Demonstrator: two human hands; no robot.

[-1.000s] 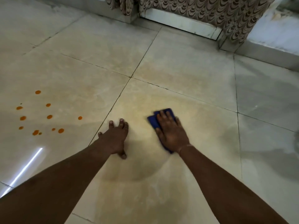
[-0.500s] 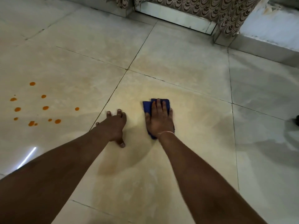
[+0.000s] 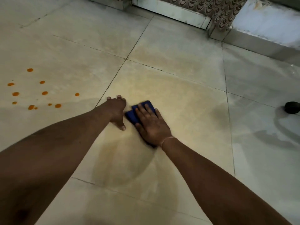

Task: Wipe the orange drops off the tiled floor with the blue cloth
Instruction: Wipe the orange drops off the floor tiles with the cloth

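The tiled floor [image 3: 170, 88] lies open on every side of the hands: bare tile runs far toward a patterned curtain [image 3: 211, 12] and a pale skirting at the far edge, and right toward a small dark object [image 3: 292, 107] by the right edge. Grout lines cross just far of the hands, and one runs diagonally past the left hand.

The orange drops [image 3: 43, 93] sit in a loose scatter on the left tile, well apart from the cloth, with the left hand and a grout line between them.

Compared with half a second ago, the right hand and cloth have slid nearer and to the left, so the cloth's left corner now sits just beside the left hand's thumb; the drops look untouched, and the dark object has come further into view.

The left hand [image 3: 116, 111] is planted on the floor, fingers spread and flat, gripping nothing. The right hand [image 3: 151, 124] presses palm-down on the blue cloth [image 3: 132, 115], fingers extended and slightly fanned over it, not curled round it. The cloth lies flat on the centre tile, its far and left parts showing past the fingers.
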